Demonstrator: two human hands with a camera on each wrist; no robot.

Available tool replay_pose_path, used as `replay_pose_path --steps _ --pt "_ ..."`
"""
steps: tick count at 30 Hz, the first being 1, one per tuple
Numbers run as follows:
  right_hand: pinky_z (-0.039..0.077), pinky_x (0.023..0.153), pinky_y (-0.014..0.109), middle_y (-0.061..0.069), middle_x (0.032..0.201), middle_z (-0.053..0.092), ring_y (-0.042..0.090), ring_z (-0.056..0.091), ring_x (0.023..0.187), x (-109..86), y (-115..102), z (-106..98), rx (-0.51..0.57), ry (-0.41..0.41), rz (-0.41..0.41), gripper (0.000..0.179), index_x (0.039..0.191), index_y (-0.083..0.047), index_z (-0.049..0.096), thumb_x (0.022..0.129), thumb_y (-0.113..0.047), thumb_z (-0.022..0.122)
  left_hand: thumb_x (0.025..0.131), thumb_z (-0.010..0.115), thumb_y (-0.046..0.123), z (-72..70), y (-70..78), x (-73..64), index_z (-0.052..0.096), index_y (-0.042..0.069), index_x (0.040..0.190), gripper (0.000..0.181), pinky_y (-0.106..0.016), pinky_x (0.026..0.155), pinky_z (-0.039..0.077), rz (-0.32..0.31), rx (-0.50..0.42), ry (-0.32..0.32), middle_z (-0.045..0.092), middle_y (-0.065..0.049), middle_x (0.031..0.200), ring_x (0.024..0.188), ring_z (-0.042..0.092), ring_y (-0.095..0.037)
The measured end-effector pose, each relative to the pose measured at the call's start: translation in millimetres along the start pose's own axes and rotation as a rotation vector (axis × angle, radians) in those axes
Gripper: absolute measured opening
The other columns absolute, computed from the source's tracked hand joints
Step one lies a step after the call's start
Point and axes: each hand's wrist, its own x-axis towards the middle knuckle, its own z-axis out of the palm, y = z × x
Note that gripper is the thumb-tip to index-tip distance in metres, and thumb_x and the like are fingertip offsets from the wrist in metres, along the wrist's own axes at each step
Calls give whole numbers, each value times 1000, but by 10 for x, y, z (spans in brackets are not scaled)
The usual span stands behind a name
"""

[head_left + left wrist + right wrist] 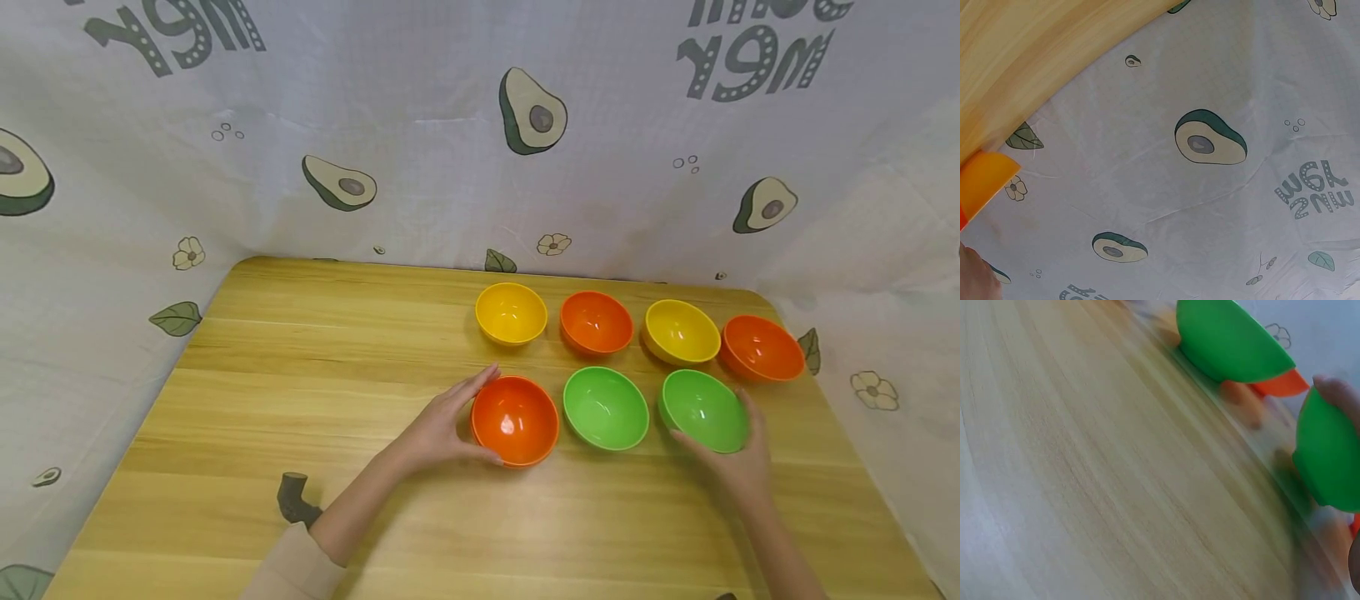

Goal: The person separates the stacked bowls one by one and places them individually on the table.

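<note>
In the head view, my left hand [450, 425] grips an orange bowl [515, 421] at the front of the group, thumb on the near side and fingers at the far left. Farther right, my right hand [738, 458] holds a green bowl [703, 411] by its right and near sides; this bowl leans slightly. Between the two stands another green bowl [606, 408], touched by neither hand. The right wrist view shows the held green bowl [1329, 450] partly cut off by the frame edge. Only a bit of my left hand [977, 275] enters the left wrist view.
Behind, a row holds a yellow bowl [511, 314], an orange bowl [596, 322], a second yellow bowl [681, 332] and a second orange bowl [762, 348]. A dark curved object [295, 498] lies by my left forearm. An avocado-print cloth [435, 125] hangs behind the wooden table [300, 358].
</note>
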Motion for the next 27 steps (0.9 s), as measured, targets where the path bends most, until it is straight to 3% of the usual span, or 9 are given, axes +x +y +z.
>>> replay_pose_path --steps 5,9,18,27 --pt "16 111 52 -1 153 10 27 18 134 7 50 21 40 -9 21 109 147 -35 7 70 -18 81 61 85 36 5 -14 -2 16 33 147 110 -40 106 35 4 7 5 32 11 147 132 35 -14" --pt "15 110 54 -1 153 10 27 18 134 7 87 33 29 2 -7 110 147 -35 8 68 -18 83 61 85 35 8 -18 0 16 33 147 110 -40 106 35 7 4 9 33 11 147 132 35 -14" --pt "16 111 51 5 151 16 27 22 131 3 120 52 -15 32 -66 112 148 -31 11 64 -16 85 62 84 37 4 -11 -4 15 35 147 110 -39 106 34 -9 -4 -1 31 13 147 132 35 -13" --pt "13 113 43 3 150 16 21 20 133 11 149 51 17 52 -73 113 147 -33 12 63 -10 84 62 84 38 3 -14 -6 14 40 146 109 -39 107 33 -25 -14 -2 30 19 146 132 34 -10"
